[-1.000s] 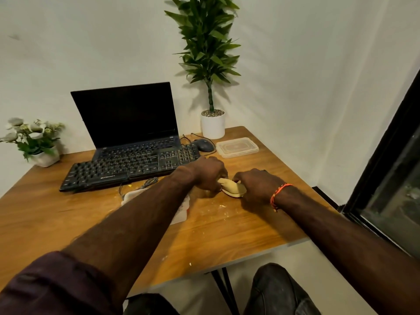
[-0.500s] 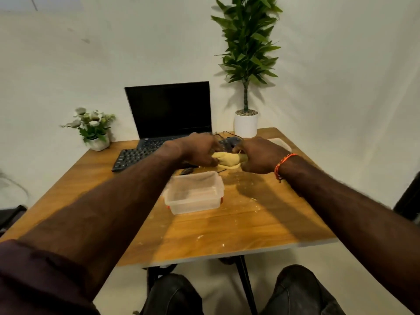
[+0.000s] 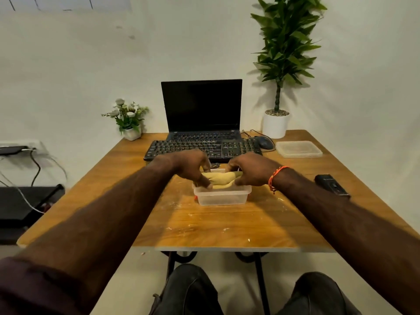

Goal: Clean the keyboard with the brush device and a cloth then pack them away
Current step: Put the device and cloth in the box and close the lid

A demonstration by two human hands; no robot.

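Left hand (image 3: 193, 165) and right hand (image 3: 251, 169) both grip folded yellow cloth (image 3: 221, 178) over open clear container (image 3: 222, 196) on tabletop (image 3: 227, 226).

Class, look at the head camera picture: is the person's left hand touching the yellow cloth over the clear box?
Touching. The head view shows the left hand with fingers curled round one end of the yellow cloth, no gap between them, above the clear box.
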